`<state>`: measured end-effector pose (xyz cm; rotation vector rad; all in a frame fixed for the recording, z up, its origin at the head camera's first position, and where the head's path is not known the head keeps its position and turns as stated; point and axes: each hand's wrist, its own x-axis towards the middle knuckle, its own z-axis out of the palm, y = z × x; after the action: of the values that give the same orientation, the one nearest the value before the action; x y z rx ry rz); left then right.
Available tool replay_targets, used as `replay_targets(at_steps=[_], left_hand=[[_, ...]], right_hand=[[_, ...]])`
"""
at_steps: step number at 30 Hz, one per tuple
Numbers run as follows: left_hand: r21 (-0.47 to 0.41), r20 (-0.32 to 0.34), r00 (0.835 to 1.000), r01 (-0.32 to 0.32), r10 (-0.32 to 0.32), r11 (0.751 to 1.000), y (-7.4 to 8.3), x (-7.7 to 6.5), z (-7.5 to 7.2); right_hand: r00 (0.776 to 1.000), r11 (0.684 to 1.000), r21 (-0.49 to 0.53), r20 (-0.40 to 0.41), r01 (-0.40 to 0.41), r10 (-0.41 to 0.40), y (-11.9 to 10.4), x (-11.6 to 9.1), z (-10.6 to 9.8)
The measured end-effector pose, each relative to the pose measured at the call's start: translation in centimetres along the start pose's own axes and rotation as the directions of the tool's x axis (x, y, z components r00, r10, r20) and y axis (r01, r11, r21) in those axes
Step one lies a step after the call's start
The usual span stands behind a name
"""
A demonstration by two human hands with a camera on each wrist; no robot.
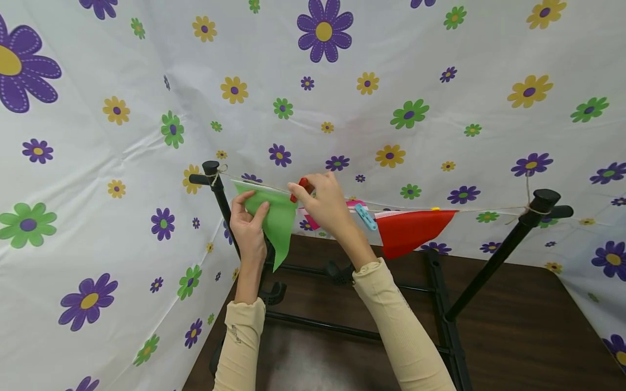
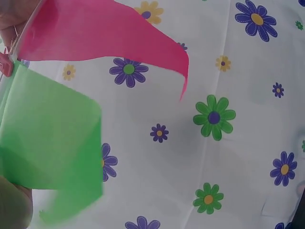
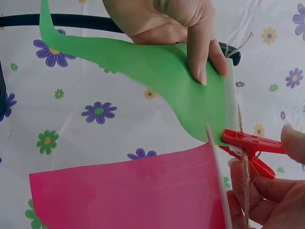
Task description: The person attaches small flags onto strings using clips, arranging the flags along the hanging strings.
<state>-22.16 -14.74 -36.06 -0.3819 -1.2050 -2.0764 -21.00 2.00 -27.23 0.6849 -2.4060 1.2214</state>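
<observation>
A green pennant point(image 1: 275, 209) hangs along a thin twine line. My left hand point(image 1: 248, 225) pinches it near its top edge, thumb in front; the right wrist view shows that thumb and fingers on the green cloth point(image 3: 200, 105). My right hand point(image 1: 325, 201) holds a red clothespin point(image 3: 252, 140) at the pennant's inner top corner, beside the twine point(image 3: 240, 114). The clothespin's tip overlaps the green corner. A pink pennant point(image 3: 133, 186) hangs right beside that corner; in the head view my right hand hides most of it.
The twine is tied between two black posts, left point(image 1: 222, 198) and right point(image 1: 508, 244). A blue clothespin point(image 1: 365, 217) and a red pennant point(image 1: 415, 231) hang farther right. Black frame bars point(image 1: 323, 325) lie below on the dark wood surface point(image 1: 528, 326). A flowered white sheet point(image 1: 146, 217) stands behind.
</observation>
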Motion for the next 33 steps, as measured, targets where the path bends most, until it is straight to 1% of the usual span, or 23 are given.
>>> replay_targets(at_steps=[2, 6, 8, 11, 16, 18, 20, 22, 23, 25, 27, 29, 31, 33], left_hand=[[0.011, -0.003, 1.0, 0.01, -0.01, 1.0, 0.0, 0.0, 0.0], [0.064, -0.016, 0.999, 0.035, -0.034, 0.997, 0.0, -0.1, -0.1], [0.085, -0.021, 0.999, 0.044, -0.042, 0.995, 0.0, -0.2, -0.2], [0.085, -0.014, 0.999, 0.052, -0.051, 0.995, -0.1, -0.2, -0.3], [0.062, -0.006, 0.998, 0.064, -0.064, 0.996, -0.3, -0.3, -0.5], [0.061, -0.007, 0.998, 0.069, -0.068, 0.996, -0.3, -0.4, -0.6], [0.061, -0.005, 0.997, 0.073, -0.073, 0.995, -0.3, -0.4, -0.7], [0.059, -0.005, 0.997, 0.077, -0.077, 0.995, -0.3, -0.5, -0.9], [0.057, -0.003, 0.997, 0.079, -0.079, 0.995, -0.3, -0.6, -0.9], [0.062, -0.006, 0.997, 0.08, -0.08, 0.995, -0.4, -0.7, -1.1], [0.063, -0.015, 0.996, 0.084, -0.083, 0.994, -0.4, -0.7, -1.2], [0.064, -0.028, 0.996, 0.087, -0.085, 0.994, -0.5, -0.9, -1.3], [0.066, -0.043, 0.995, 0.093, -0.09, 0.994, -0.6, -1.0, -1.5], [0.068, -0.062, 0.994, 0.097, -0.093, 0.993, -0.6, -1.2, -1.6]], right_hand=[[1.0, 1.0, -0.013, -0.003, 0.012, -0.012, 0.0, 0.0, 0.0], [0.999, 0.998, -0.039, -0.028, 0.041, -0.042, 0.1, -0.2, 0.0], [0.997, 0.998, -0.043, -0.053, 0.054, -0.056, 0.2, -0.5, -0.2], [0.989, 0.996, -0.033, -0.118, 0.085, -0.089, 0.4, -1.3, -0.7], [0.96, 0.988, -0.005, -0.233, 0.157, -0.154, 1.0, -3.8, -1.8], [0.952, 0.985, 0.002, -0.256, 0.174, -0.168, 1.3, -5.2, -2.3], [0.948, 0.982, 0.011, -0.263, 0.188, -0.179, 1.6, -6.6, -2.7], [0.955, 0.98, 0.033, -0.234, 0.197, -0.185, 2.0, -8.0, -3.1], [0.963, 0.98, 0.048, -0.199, 0.193, -0.18, 2.1, -8.7, -3.4], [0.983, 0.983, 0.084, -0.099, 0.166, -0.157, 2.4, -10.0, -3.8], [0.994, 0.989, 0.111, 0.023, 0.102, -0.105, 2.8, -11.1, -4.1], [0.989, 0.993, 0.113, 0.14, 0.023, -0.038, 3.3, -12.1, -4.5], [0.974, 0.994, 0.096, 0.223, -0.044, 0.021, 3.8, -12.8, -4.8], [0.956, 0.994, 0.075, 0.288, -0.084, 0.059, 4.3, -13.5, -5.2]])
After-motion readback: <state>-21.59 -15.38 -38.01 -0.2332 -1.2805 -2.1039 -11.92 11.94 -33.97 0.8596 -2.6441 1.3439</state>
